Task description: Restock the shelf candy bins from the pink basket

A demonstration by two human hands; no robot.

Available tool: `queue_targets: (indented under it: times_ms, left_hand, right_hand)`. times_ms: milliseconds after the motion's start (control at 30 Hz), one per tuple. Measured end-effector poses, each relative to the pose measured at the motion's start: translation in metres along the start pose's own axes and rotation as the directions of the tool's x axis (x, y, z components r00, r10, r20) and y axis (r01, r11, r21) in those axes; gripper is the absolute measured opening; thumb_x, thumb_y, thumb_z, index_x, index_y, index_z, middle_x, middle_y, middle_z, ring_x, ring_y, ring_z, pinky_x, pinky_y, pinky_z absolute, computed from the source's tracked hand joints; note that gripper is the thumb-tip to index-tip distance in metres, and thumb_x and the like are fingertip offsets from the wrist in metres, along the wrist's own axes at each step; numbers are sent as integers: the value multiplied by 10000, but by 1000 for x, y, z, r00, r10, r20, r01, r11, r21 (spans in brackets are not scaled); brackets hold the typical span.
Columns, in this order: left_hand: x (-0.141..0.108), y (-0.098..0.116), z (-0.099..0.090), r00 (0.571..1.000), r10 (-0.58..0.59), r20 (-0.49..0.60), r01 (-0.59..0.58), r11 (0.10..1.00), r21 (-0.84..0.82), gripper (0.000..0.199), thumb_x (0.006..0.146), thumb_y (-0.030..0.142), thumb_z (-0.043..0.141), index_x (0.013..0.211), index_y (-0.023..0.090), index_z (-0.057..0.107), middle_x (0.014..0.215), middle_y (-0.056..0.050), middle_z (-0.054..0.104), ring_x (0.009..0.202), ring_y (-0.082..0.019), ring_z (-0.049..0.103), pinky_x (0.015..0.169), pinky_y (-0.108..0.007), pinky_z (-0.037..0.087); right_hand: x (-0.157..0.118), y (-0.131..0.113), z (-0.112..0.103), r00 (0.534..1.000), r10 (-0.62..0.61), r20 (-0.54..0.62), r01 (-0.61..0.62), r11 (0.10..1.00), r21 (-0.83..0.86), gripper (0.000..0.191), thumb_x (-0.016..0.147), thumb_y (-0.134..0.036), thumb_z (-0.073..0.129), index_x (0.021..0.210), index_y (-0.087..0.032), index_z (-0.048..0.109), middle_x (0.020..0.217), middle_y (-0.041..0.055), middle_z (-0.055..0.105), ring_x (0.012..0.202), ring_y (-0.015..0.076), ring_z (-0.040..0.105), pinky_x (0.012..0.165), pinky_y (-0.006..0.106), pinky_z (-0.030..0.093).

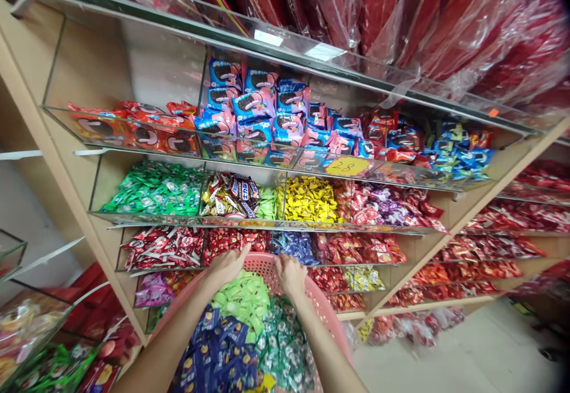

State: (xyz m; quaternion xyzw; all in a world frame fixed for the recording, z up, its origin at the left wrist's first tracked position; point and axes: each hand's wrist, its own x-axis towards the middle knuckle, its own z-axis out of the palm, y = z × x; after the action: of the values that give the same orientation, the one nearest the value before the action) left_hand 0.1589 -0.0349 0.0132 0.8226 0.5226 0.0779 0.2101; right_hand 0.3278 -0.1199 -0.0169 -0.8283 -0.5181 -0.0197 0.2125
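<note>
A round pink plastic basket (327, 316) with holes in its wall is tilted below the shelves. My left hand (228, 265) is closed on its far rim at the left, with one digit stretched along the edge. On the same rim, to the right, my right hand (291, 275) is closed too. Some fingers of both hands are hidden. Inside the basket are light green packets (244, 301), dark blue packets (218, 351) and shiny dark green wrapped candies (285, 345). A little yellow wrapper (266, 383) shows at the bottom.
Ahead, glass-fronted shelves hold green packets (155, 188), Snickers bars (243, 191), yellow candies (310, 199) and blue-pink cookie packs (253, 105). A yellow "28" label (347, 165) is on the glass. Red plastic-wrapped goods (387, 13) lie above. Floor (467, 363) shows at right.
</note>
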Motion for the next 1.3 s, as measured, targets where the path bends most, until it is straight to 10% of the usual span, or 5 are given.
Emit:
queue_targets:
  times_ms: [333,567,700,833,1300]
  left_hand:
    - [-6,14,-8,997,45,-67,-26,967,253,670,759,636,177,868,153,627,916,-148,633,873,-291,577,727,-380,416]
    - [-41,49,-58,990,134,-38,-111,922,371,402,757,495,403,833,160,612,862,-118,632,816,-240,579,662,-305,408]
    - [-35,76,-109,874,485,25,-481,859,174,315,780,436,409,772,198,614,748,-12,627,690,-138,561,626,-221,377]
    - [5,96,-141,798,598,-67,-556,775,300,155,733,255,492,779,184,622,813,-16,622,799,-143,550,706,-214,363]
    - [49,110,-129,878,476,60,-445,762,471,124,686,206,534,770,183,622,781,-36,629,709,-143,566,616,-208,371]
  right_hand:
    - [4,2,-9,999,40,17,-39,999,-9,349,850,-435,294,909,-250,584,940,55,617,906,204,516,733,318,281]
    - [6,-1,-10,998,36,43,-35,999,-21,379,858,-439,261,925,-250,583,958,63,613,910,187,520,740,313,280]
    - [6,-1,-10,999,42,31,-41,999,-8,368,855,-431,272,914,-245,584,945,61,620,897,197,530,719,315,289]
    - [5,-4,-13,998,46,42,-46,999,-3,359,854,-422,284,902,-241,589,944,64,622,898,196,537,710,313,297]
    - [-2,-2,-12,997,72,22,-73,997,22,339,847,-405,304,903,-242,596,967,63,619,918,203,531,742,322,301]
